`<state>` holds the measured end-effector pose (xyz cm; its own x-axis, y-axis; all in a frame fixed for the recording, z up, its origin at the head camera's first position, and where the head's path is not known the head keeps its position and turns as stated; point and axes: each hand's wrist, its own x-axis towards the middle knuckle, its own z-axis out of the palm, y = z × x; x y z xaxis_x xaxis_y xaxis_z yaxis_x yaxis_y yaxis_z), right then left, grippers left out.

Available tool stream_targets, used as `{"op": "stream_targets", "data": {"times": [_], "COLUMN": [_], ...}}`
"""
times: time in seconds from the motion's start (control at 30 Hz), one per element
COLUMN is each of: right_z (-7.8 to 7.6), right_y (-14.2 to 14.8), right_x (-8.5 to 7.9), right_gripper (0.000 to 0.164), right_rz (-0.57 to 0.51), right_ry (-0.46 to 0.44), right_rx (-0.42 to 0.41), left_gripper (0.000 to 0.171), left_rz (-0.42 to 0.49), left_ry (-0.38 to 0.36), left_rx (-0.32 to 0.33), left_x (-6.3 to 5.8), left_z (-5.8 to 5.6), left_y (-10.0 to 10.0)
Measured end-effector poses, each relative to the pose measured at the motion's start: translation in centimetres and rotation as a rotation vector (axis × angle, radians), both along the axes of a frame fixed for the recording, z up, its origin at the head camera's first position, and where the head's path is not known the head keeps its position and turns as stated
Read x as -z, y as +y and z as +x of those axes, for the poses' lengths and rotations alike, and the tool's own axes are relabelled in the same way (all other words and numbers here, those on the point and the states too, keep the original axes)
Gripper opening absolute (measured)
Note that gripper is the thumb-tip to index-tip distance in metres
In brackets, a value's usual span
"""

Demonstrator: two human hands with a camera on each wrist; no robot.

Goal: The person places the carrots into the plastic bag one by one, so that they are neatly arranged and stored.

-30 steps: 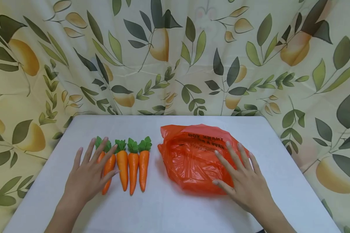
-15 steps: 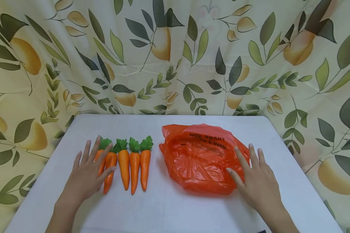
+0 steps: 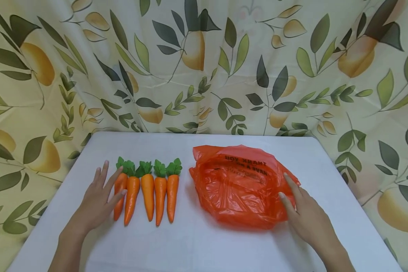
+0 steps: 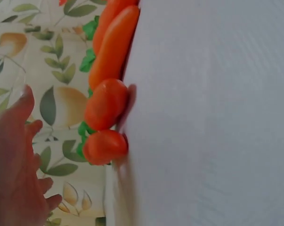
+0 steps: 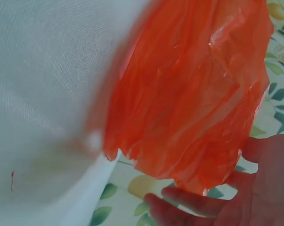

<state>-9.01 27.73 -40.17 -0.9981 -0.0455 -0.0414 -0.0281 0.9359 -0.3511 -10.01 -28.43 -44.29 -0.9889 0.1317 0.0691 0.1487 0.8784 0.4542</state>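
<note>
Head view: five carrots [image 3: 147,196] lie in a row on the left part of the bench [image 3: 190,249], green tops [image 3: 160,169] toward the far side, tips toward the near side. The tops crowd together, some touching; the tips stand apart. Left hand [image 3: 96,206] is at the left end of the row, its fingers [image 3: 104,172] extended and spread, with hold of nothing. The forefinger and thumb reach across to the leftmost carrot in this view; the left wrist view shows the hand clear of the carrots.

Right of the row, apart from it, a red bag [image 3: 238,198] lies crumpled, with black lettering [image 3: 246,165] on its far part. Right hand [image 3: 307,213] is at the bag's right edge, thumb and forefinger well separated and only slightly bent. Right wrist view places the fingers close about the bag's edge; contact cannot be confirmed, and no grip is seen. A curtain [image 3: 190,88] printed with leaves and yellow fruit hangs behind the bench.
</note>
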Motion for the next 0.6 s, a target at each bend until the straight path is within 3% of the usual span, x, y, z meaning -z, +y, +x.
{"op": "stream_targets", "data": {"times": [0.3,0.6], "right_z": [-0.8,-1.5], "right_y": [0.7,1.6], "right_x": [0.4,1.1], "right_gripper": [0.062,0.052], "right_rz": [-0.151,-0.273], "right_ry": [-0.007,-0.048], "right_rx": [-0.069,-0.094], "left_gripper": [0.071,0.066], "left_rz": [0.09,0.186], "left_ry": [-0.076,-0.13], "left_rx": [-0.025,-0.024], "left_x": [1.0,1.1], "left_z": [-0.4,-0.9], "left_y": [-1.5,-2.3]}}
